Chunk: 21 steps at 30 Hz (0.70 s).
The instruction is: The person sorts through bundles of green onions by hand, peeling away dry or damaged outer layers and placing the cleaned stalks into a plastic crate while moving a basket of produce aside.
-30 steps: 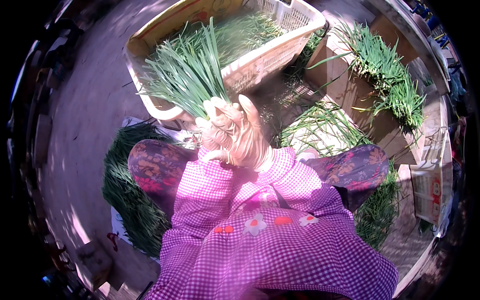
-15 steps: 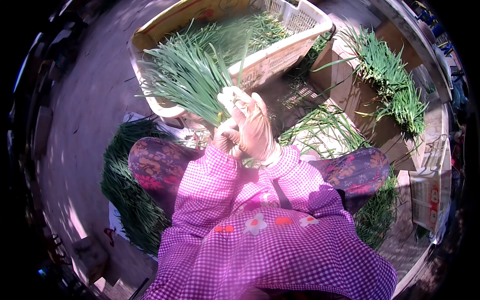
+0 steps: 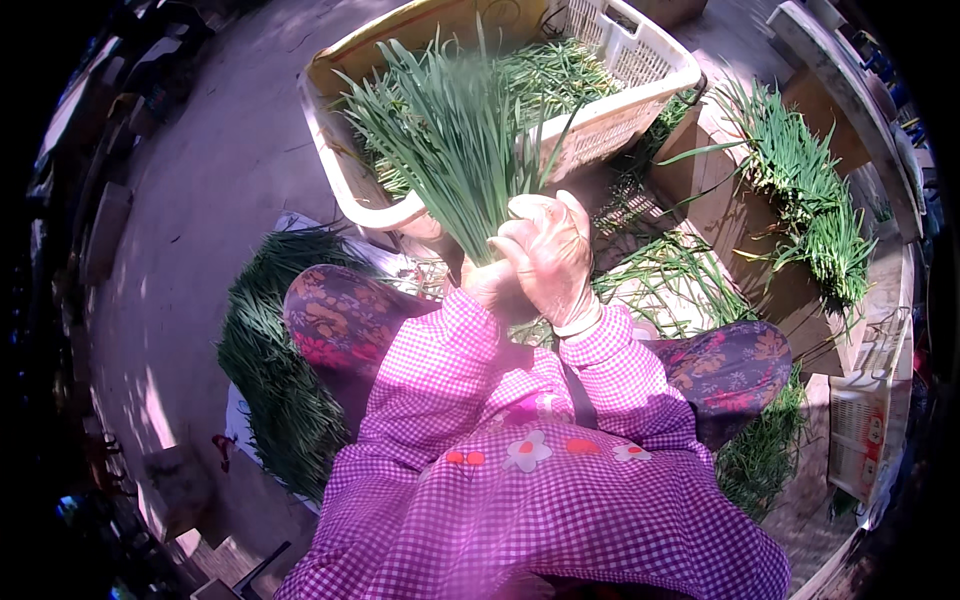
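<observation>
A bunch of long green chives (image 3: 455, 150) stands up from my two hands, its tips fanned out over the crate. My left hand (image 3: 492, 284) is wrapped round the lower stems, its fingers partly hidden behind my right hand. Beside it, my right hand (image 3: 552, 250) has its fingers curled against the right side of the bunch, near the base. A thin, pale glove seems to cover it, with its edge at the wrist. The cut ends of the stems are hidden by my hands.
Ahead is a pale plastic crate (image 3: 575, 135) holding more chives. Loose chives (image 3: 690, 280) lie right of my hands. Another row of chives (image 3: 800, 180) rests on a wooden box (image 3: 715, 200). Piles flank my knees: one left (image 3: 280, 370), one right (image 3: 765, 450).
The bunch has swung from leaning left to nearly upright. Both hands have moved slightly right in the view, and the whole scene has shifted a little right and down.
</observation>
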{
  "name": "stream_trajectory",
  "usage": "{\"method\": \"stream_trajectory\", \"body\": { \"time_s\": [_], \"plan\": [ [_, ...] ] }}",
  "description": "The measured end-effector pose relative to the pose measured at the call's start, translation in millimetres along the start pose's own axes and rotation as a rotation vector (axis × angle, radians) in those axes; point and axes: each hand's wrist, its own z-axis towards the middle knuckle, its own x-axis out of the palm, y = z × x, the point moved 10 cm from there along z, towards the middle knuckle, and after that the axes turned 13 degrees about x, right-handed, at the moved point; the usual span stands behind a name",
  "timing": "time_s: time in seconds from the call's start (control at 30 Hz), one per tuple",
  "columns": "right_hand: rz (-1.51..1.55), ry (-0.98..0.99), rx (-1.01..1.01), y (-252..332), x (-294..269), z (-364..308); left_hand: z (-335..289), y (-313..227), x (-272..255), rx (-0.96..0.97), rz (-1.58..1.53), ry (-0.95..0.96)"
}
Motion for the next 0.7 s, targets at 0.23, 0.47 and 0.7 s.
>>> {"method": "stream_trajectory", "body": {
  "time_s": [0.23, 0.47, 0.7],
  "plan": [
    [0.504, 0.039, 0.472, -89, -23, 8, 14, -13, -19, 0.194, 0.266, -0.043],
    [0.885, 0.680, 0.558, -62, 73, -16, -2, -52, -27, 0.163, 0.503, -0.126],
    [0.811, 0.842, 0.623, -21, 96, -19, 16, -62, -53, 0.432, 0.843, -0.068]
  ]
}}
